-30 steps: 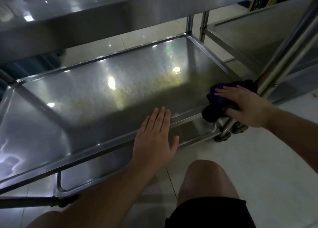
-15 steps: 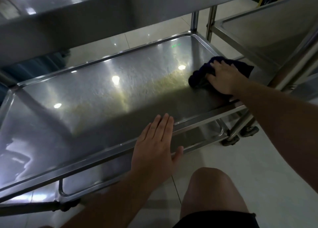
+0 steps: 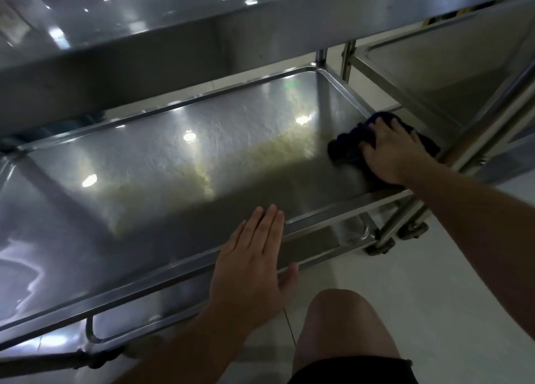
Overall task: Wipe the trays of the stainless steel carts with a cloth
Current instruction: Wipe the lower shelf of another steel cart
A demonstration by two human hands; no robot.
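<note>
While we crouch beside the stainless steel cart [image 3: 202, 65], its upper tray [image 3: 144, 16] fills the top of our view and the middle tray [image 3: 139, 198] lies open below it. That middle tray is a long rectangle; its long axis runs from the near left corner toward the far right corner, and ceiling lights glare in bright spots along its floor. A yellowish smear streaks the tray floor roughly along the same axis, near the middle. Under the near edge we can see the rim of a lower tray [image 3: 341, 239], and a second cart [image 3: 451, 73] stands just beside the right end of ours, its tray edge close to our far right corner. Two caster wheels [image 3: 411, 233] sit on the pale floor [image 3: 434, 282] below the near right corner.

Our left hand [image 3: 252, 270] rests flat on the near edge of the middle tray, fingers straight and held together, pointing across the tray toward its far edge, with the thumb spread out to the side over the rim. Our right hand [image 3: 388, 152] presses down on the dark cloth [image 3: 347, 146] at the right end of the tray, near its right edge, with the fingers splayed over the bunched fabric. The cloth lies crumpled on the tray floor, its longer side running roughly from the hand's left toward the right edge, and part of it shows beyond the fingertips and behind the wrist. A bare knee [image 3: 344, 325] shows at the bottom.
</note>
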